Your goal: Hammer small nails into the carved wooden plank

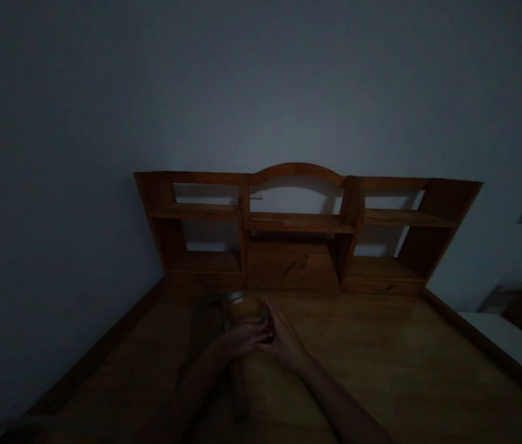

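Both of my hands meet over the wooden surface, low in the dim view. My left hand (244, 336) reaches in from the left, its fingers bent round a small dark object (269, 330) with a shiny part. From the other side my right hand (283, 336) holds the same object, fingers pointing up and away. What the object is cannot be made out. Just beyond my left hand lies a brown strip-like thing (240, 391) running toward me, with a pale metallic piece (234, 296) at its far end.
A wooden shelf unit (300, 222) stands along the far edge of the wooden surface (371, 357), against a grey wall. A raised wooden rim (487, 348) borders the right side. Past it are a white surface (514, 342) and a dark chair-like shape.
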Demonstrator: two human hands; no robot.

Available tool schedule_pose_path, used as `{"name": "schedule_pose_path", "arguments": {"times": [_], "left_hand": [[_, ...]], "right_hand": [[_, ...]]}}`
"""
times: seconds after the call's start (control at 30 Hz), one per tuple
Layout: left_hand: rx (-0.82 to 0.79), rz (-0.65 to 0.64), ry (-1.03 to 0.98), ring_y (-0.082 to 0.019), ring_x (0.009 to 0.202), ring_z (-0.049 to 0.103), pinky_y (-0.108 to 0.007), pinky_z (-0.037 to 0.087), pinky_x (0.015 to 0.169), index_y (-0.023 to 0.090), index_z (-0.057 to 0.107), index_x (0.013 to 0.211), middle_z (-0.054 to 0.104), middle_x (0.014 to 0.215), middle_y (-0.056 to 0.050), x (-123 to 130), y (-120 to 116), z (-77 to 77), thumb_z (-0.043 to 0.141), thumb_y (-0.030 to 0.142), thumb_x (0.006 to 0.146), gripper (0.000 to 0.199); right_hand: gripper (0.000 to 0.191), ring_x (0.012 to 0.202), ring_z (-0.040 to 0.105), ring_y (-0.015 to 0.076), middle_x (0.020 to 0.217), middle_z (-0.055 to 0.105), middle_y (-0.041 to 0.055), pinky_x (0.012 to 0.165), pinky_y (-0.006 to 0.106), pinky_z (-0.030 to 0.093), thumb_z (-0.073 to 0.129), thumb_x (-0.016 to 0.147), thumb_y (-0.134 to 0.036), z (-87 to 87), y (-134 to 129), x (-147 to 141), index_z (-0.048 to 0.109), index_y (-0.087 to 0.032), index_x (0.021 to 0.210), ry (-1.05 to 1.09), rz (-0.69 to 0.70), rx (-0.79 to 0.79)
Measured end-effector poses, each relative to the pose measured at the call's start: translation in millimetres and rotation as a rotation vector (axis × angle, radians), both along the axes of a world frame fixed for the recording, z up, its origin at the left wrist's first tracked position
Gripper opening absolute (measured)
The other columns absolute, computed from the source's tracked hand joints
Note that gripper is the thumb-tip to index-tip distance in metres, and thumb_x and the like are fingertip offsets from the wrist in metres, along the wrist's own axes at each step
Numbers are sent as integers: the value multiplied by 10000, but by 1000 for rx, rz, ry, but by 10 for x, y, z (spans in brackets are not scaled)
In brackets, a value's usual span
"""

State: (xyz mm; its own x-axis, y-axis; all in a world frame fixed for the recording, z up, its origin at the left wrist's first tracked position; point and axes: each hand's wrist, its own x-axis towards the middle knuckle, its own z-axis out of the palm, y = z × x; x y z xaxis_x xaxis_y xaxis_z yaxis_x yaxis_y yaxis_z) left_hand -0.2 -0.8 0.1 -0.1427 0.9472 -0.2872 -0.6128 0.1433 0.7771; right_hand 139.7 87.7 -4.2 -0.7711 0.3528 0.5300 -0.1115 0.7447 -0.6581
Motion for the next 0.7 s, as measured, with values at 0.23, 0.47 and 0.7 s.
{"name": "schedule_pose_path", "arguments": {"times": [0.23,0.47,0.7], "left_hand": [[107,-82,-30,-226,939,651,-321,449,946,114,715,850,688,1014,-115,-14,-2,22,720,108,754,97],[64,-39,-6,-198,809,668,-324,478,872,105,699,811,689,877,-93,-12,9,0,697,124,788,29],[126,-73,32,-216,853,655,-328,462,874,94,701,870,695,909,-121,44,-45,117,659,183,836,104]], "right_hand": [[987,1353,364,296,1481,390,129,1088,479,356,817,681,-367,-18,17,7,263,-263,1492,36,0,-63],[882,1320,414,267,1447,441,98,1084,450,371,792,722,-350,14,-4,23,323,-286,1467,39,54,-97],[967,1317,413,269,1461,407,119,1071,431,378,819,690,-356,-89,47,-22,270,-263,1481,75,43,-180]]}}
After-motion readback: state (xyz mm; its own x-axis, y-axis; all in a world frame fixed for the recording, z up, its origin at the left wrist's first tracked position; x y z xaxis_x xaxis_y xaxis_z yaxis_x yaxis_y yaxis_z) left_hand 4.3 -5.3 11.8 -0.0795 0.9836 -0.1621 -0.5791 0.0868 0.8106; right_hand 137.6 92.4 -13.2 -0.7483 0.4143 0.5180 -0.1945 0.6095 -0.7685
